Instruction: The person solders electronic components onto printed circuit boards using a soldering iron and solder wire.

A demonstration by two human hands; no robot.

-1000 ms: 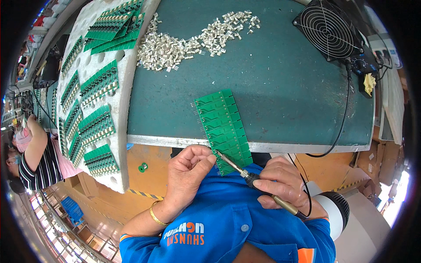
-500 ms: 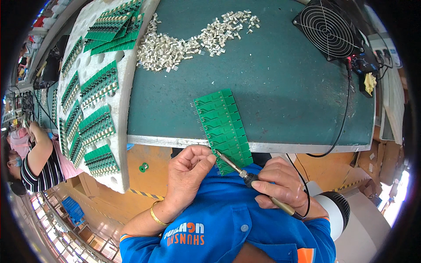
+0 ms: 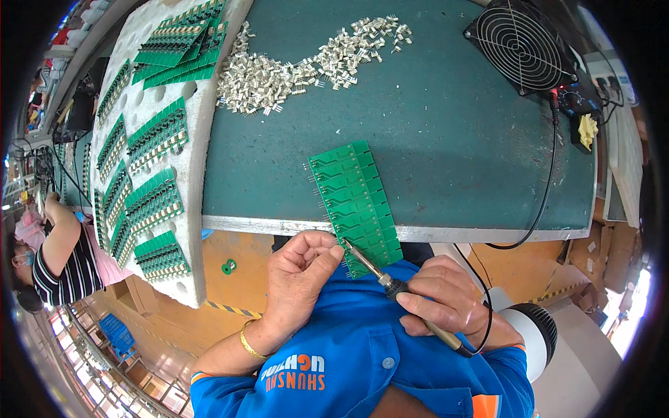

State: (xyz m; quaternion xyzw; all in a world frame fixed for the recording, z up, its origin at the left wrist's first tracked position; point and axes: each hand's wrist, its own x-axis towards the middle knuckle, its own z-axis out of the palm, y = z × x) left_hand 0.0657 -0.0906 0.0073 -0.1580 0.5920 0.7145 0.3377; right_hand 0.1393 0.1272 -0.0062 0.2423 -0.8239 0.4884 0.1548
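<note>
A green circuit board [image 3: 359,202] lies slantwise over the table's front edge, its lower end above my lap. Small metal pins stick out along its left side. My left hand [image 3: 301,268] is closed, thumb and forefinger pinching the board's left edge near its lower end; any small part between the fingertips is hidden. In my right hand [image 3: 442,296] is a soldering iron [image 3: 366,263], gripped by its handle. The iron's metal tip points up and left, meeting the board close beside my left fingertips. Its black cable loops behind my right hand.
Loose white pin connectors [image 3: 258,80] are heaped at the back of the green table [image 3: 432,139]. Finished-looking boards [image 3: 157,198] stand in a white foam slab [image 3: 191,209] on the left. A black fan [image 3: 523,49] sits back right. Another person [image 3: 66,244] is at far left.
My right hand has shifted slightly left, and the iron's handle is a little steeper. The tip stays at nearly the same place; my left hand and the board hardly differ.
</note>
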